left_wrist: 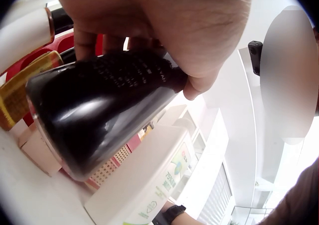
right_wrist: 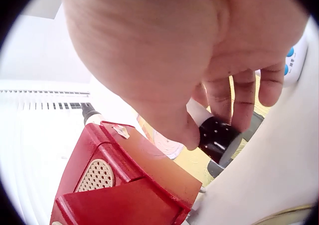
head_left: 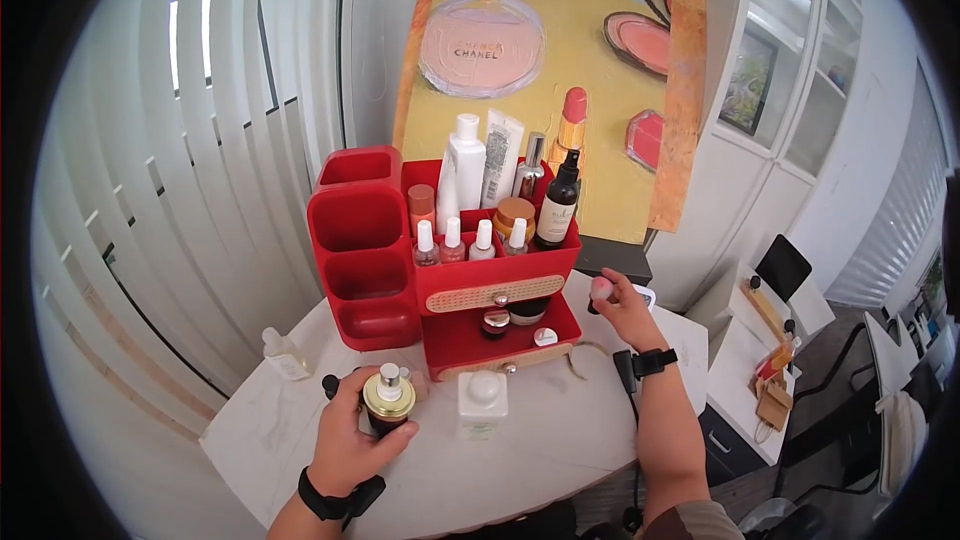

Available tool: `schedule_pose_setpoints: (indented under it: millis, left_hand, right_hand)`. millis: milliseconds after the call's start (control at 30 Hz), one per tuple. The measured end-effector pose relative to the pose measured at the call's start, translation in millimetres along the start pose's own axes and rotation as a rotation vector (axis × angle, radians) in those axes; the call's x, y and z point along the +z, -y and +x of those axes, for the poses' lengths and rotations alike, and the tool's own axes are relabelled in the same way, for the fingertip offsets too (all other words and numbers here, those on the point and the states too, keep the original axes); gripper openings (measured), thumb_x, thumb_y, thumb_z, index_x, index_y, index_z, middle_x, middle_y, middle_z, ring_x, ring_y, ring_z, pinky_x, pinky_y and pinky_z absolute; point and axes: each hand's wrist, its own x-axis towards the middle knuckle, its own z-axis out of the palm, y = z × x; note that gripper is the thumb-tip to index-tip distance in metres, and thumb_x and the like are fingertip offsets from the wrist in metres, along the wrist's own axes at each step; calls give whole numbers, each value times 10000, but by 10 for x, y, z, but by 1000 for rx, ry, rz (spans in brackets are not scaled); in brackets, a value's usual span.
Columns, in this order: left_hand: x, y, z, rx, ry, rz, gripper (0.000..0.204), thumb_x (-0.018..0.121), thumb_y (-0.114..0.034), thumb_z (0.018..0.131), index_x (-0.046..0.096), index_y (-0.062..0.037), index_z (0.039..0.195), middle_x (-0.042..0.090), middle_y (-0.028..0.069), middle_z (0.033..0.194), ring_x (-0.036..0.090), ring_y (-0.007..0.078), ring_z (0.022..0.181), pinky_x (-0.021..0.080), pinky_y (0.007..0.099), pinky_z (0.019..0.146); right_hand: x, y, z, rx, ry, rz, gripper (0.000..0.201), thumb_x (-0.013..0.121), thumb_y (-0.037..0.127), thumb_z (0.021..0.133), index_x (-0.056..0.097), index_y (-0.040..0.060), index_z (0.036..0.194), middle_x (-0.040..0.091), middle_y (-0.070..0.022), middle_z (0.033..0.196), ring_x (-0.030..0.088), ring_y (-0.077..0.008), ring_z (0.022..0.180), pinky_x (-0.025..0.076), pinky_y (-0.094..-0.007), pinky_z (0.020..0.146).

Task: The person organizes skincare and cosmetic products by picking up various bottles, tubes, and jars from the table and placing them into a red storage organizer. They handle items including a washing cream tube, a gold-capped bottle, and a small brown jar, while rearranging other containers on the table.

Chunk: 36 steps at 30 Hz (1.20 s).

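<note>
My left hand (head_left: 340, 450) grips a dark pump bottle (left_wrist: 99, 110) with a gold collar and white top, close over the table. In the left wrist view the bottle tilts, small print on its side. My right hand (head_left: 632, 318) pinches a small black cylinder (right_wrist: 217, 137) with pale dots and a whitish body; its rounded end looks pinkish in the head view. This hand is beside the right side of a red cosmetics organizer (head_left: 500, 285), whose lower drawer (head_left: 460, 335) is pulled out. A white square bottle (head_left: 483, 405) stands in front of that drawer.
Nail polish bottles (head_left: 453, 243), a white bottle (head_left: 466, 160), a tube (head_left: 500, 160) and a black spray bottle (head_left: 558, 205) fill the organizer's top. The drawer holds a few small jars (head_left: 496, 321). A clear bottle (head_left: 286, 355) stands at the table's left; a cable (head_left: 634, 440) hangs near my right forearm.
</note>
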Motion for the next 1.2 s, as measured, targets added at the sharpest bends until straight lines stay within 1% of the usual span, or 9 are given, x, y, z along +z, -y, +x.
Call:
schedule_pose_setpoints:
  millis: [67,100,167,200,267,467,767,967,1200]
  left_hand:
    - [5,14,-2,-6,-10,-10,705,857,-188,777,476,-3,1341,632,144,1205,634,249,1112,490,362,981]
    - [9,20,-1,-11,-18,-24,715,857,-189,779,467,-1,1348,629,148,1203,632,249,1114,489,365,981]
    - [12,32,0,-11,-22,-25,723,860,-191,779,460,-3,1351,627,148,1200,631,250,1115,490,366,979]
    - [13,41,-2,-11,-26,-28,732,863,-194,778,453,-5,1355,626,149,1196,629,251,1116,490,367,978]
    - [15,68,-13,-11,-31,-12,732,866,-192,777,449,-6,1350,623,148,1194,629,252,1112,491,366,975]
    - [17,94,-8,-29,-17,-16,713,872,-183,775,449,-10,1323,614,145,1193,632,251,1092,500,362,955]
    - [30,32,17,-20,2,35,677,873,-191,773,475,-21,1292,633,138,1169,647,260,1072,509,360,945]
    - [32,6,32,-9,10,46,655,871,-191,775,483,-21,1274,644,135,1145,658,270,1051,516,364,927]
    - [32,13,28,8,19,79,661,893,-206,759,488,-22,1248,646,141,1137,668,279,1017,531,368,893]
  right_hand:
    - [15,12,-14,-13,1,13,597,705,116,907,478,17,1450,680,-87,1098,623,-179,1000,505,-308,904]
    - [14,34,-24,-13,2,15,597,705,116,907,478,17,1450,680,-87,1098,623,-179,1000,505,-308,904]
    - [2,109,-51,9,54,-69,531,693,124,903,537,18,1399,681,-99,1148,633,-200,1062,501,-321,947]
    - [1,121,-59,9,56,-69,531,693,124,903,537,18,1399,681,-99,1148,633,-200,1062,501,-321,947]
    - [-4,137,-67,6,94,-82,458,690,128,904,578,13,1333,681,-95,1132,628,-198,1062,498,-325,948]
    - [-1,152,-74,18,118,-77,391,686,126,899,591,9,1259,677,-92,1115,629,-198,1061,496,-326,946]
    - [5,29,-41,30,147,-40,383,689,107,898,593,11,1257,680,-90,1128,637,-195,1089,498,-317,954]
    - [9,50,-47,61,185,14,370,676,88,914,583,14,1264,686,-89,1136,656,-195,1089,507,-314,955]
    - [23,84,-55,51,183,15,372,677,72,908,580,7,1261,688,-97,1128,661,-194,1084,507,-314,959]
